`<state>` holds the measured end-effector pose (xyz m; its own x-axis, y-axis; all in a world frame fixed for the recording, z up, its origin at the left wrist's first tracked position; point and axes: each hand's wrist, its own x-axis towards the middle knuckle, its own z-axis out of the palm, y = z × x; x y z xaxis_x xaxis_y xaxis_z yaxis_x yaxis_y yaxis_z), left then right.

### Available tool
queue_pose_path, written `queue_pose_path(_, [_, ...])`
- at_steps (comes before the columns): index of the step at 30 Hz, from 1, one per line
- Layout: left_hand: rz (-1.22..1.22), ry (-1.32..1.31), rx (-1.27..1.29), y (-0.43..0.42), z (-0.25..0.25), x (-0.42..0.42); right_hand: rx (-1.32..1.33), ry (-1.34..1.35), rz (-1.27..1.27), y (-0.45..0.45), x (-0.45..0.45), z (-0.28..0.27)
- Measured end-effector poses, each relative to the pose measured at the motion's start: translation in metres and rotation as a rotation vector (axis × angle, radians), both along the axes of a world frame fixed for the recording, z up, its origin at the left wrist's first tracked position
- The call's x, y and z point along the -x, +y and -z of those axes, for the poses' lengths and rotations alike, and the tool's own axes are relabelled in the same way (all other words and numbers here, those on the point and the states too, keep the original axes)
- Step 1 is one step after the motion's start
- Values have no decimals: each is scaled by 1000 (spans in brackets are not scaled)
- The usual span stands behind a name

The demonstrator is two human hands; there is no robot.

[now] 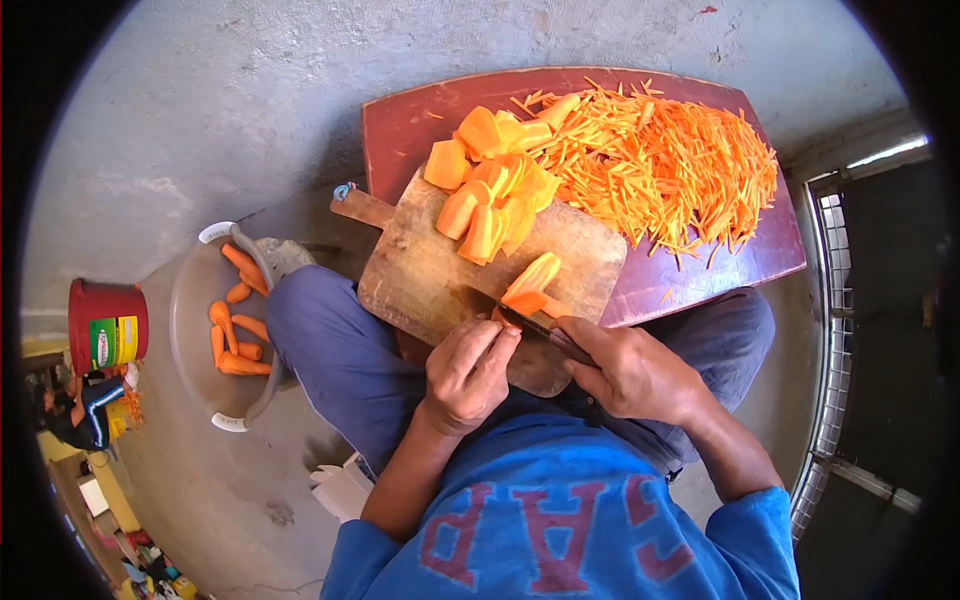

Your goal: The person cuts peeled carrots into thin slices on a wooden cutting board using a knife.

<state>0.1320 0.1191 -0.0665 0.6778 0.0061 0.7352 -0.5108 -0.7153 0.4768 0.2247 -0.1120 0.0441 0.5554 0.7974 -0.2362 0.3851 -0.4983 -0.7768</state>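
Note:
My right hand (630, 370) is closed around the handle of a knife (538, 327), whose blade points left across the lower part of a wooden cutting board (410, 270). My left hand (468, 375) has its fingers bent together by the blade, pinching a piece of carrot (507, 318) that is mostly hidden. Just beyond the blade lie cut carrot pieces (533, 280). Toward the board's far edge is a pile of carrot slices (500, 200). A large heap of carrot strips (665, 165) covers much of the red table (735, 275) at the right.
On the floor at left stands a grey basin (190, 345) holding several whole carrots (240, 355). Farther left are a red bucket (108, 325) and another person (90, 410). A wall rises behind the table; a metal grille (832, 330) runs along the right.

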Motion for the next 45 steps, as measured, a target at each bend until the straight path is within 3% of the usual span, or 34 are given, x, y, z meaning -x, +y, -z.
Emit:
queue_pose_path(8, [-38,16,8,3,3,2,-47,2,70,-19,9,-40])
queue_pose_path(14, [-53,-12,-40,4,2,1,77,20,34,-30,26,-63])
queue_pose_path(21, [-32,-29,-71,4,-1,0,80,7,20,-27,28,-60])
queue_pose_path(29, [-4,-3,-54,1,-2,-2,-39,-24,-14,-3,6,4])
queue_pose_path(35, [-21,-8,-35,-2,-2,-2,97,18,-42,3,1,2])
queue_pose_path(42, [-48,5,20,-4,-4,-2,-85,22,27,-4,-6,14])
queue_pose_path(45, [-61,25,19,-2,-2,1,-93,15,99,-5,-3,-10])
